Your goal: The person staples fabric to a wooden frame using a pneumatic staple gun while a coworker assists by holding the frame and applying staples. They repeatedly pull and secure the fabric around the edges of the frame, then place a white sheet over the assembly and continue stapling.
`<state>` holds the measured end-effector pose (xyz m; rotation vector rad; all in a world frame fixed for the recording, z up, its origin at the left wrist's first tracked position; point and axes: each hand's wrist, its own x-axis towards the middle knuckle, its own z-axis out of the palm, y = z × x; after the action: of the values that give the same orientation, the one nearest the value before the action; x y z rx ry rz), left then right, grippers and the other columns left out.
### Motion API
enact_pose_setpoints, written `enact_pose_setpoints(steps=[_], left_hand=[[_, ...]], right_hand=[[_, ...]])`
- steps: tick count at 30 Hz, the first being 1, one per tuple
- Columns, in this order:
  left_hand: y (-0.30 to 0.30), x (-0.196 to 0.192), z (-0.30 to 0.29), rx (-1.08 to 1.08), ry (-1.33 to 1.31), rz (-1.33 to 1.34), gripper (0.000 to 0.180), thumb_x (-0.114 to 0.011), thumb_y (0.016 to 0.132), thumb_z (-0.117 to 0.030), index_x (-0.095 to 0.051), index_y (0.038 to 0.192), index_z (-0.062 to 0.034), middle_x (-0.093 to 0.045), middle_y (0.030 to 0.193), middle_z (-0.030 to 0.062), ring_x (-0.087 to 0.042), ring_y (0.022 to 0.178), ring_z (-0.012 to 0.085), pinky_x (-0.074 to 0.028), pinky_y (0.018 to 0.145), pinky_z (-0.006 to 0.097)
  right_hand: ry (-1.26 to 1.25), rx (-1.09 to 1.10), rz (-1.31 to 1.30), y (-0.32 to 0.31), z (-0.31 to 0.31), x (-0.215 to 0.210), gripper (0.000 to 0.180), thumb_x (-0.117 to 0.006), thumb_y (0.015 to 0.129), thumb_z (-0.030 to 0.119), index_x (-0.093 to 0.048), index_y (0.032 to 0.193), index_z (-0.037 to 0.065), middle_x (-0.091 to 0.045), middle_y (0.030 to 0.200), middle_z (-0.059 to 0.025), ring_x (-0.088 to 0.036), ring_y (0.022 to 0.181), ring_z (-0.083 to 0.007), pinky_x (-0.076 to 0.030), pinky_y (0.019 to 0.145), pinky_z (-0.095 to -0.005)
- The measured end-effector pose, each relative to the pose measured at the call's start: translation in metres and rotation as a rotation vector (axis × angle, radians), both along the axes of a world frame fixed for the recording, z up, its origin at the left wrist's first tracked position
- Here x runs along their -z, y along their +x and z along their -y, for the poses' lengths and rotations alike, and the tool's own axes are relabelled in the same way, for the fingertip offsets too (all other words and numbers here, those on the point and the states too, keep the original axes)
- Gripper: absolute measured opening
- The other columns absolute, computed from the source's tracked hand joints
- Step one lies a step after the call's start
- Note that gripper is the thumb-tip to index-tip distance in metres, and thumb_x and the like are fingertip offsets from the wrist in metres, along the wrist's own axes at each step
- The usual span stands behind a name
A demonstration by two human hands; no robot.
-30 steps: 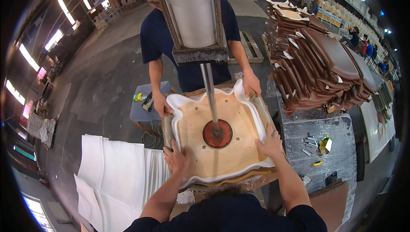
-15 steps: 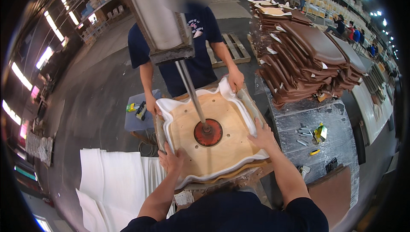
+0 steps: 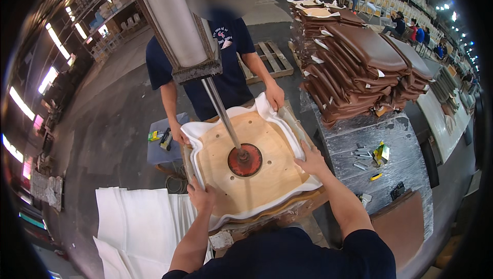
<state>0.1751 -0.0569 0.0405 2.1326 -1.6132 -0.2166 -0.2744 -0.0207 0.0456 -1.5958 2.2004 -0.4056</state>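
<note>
A square wooden panel (image 3: 267,143) with several holes lies in front of me, a wavy rim of white padding (image 3: 280,117) standing up around it. Pressing on its middle is a round red press foot (image 3: 244,160), at the end of a slanting metal rod (image 3: 221,112). My left hand (image 3: 202,197) grips the padding at the near left side, its fingers at the outer edge. On the right side my right hand (image 3: 312,162) has its fingers over the padding's edge, thumb toward the panel. Across from me, a co-worker's two hands (image 3: 275,95) hold the far corners.
The press cylinder (image 3: 172,19) rises at the upper left of the panel. White sheets (image 3: 136,217) are stacked at lower left. Brown padded covers (image 3: 354,68) are piled on the right, beyond a plastic-wrapped table (image 3: 354,140) bearing metal pieces and a yellow cutter (image 3: 376,177).
The whole view has shifted slightly. Both my hands stay at the padding's sides, with small shifts of the fingers. The press foot is still down on the panel.
</note>
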Motion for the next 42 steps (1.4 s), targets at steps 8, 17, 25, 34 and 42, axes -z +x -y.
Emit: enact_pose_setpoints(steps=[8,17,25,34,42], left_hand=[[0.037,-0.014,0.004,0.064,0.100,-0.393,0.043,-0.084,0.093,-0.026,-0.064,0.122,-0.0008,-0.068,0.118,0.0251,-0.069,0.110,0.0440,-0.055,0.095,0.052],[0.050,-0.015,-0.029,0.147,0.179,-0.188,0.062,-0.089,0.088,-0.029,-0.059,0.136,-0.0011,-0.061,0.140,0.0257,-0.064,0.126,0.0456,-0.055,0.104,0.053],[0.038,-0.019,0.001,0.277,-0.196,0.032,0.069,-0.085,0.088,-0.020,-0.059,0.149,-0.0008,-0.052,0.159,0.0302,-0.045,0.149,0.0555,-0.036,0.124,0.064],[-0.043,-0.061,0.223,0.575,-0.471,0.021,0.061,-0.076,0.092,-0.013,-0.059,0.149,0.0004,-0.060,0.152,0.0232,-0.050,0.149,0.0465,-0.035,0.129,0.060],[-0.078,-0.012,0.274,0.729,-0.147,0.129,0.022,-0.067,0.096,-0.016,-0.083,0.109,-0.0085,-0.075,0.121,0.0118,-0.065,0.125,0.0333,-0.051,0.108,0.049]], right_hand=[[-0.131,0.181,0.571,-0.038,0.002,0.008,0.058,-0.068,0.109,0.043,-0.067,0.153,0.007,-0.076,0.132,-0.0199,-0.070,0.128,-0.0318,-0.051,0.115,-0.0389],[-0.170,0.172,0.386,-0.017,-0.001,0.007,0.037,-0.082,0.098,0.025,-0.077,0.131,0.007,-0.081,0.106,-0.0123,-0.073,0.090,-0.0199,-0.058,0.085,-0.0355],[-0.129,-0.003,0.006,-0.025,0.022,-0.005,0.027,-0.077,0.101,0.023,-0.079,0.120,0.005,-0.078,0.105,-0.0207,-0.076,0.102,-0.0383,-0.060,0.091,-0.0447],[-0.655,-0.530,0.091,0.066,0.256,-0.069,0.033,-0.077,0.098,0.014,-0.073,0.131,0.006,-0.076,0.120,-0.0209,-0.073,0.108,-0.0418,-0.059,0.096,-0.0468],[-0.604,-0.855,-0.095,0.151,0.351,-0.054,0.032,-0.081,0.096,0.017,-0.078,0.127,0.008,-0.077,0.117,-0.0189,-0.075,0.103,-0.0395,-0.060,0.088,-0.0476]])
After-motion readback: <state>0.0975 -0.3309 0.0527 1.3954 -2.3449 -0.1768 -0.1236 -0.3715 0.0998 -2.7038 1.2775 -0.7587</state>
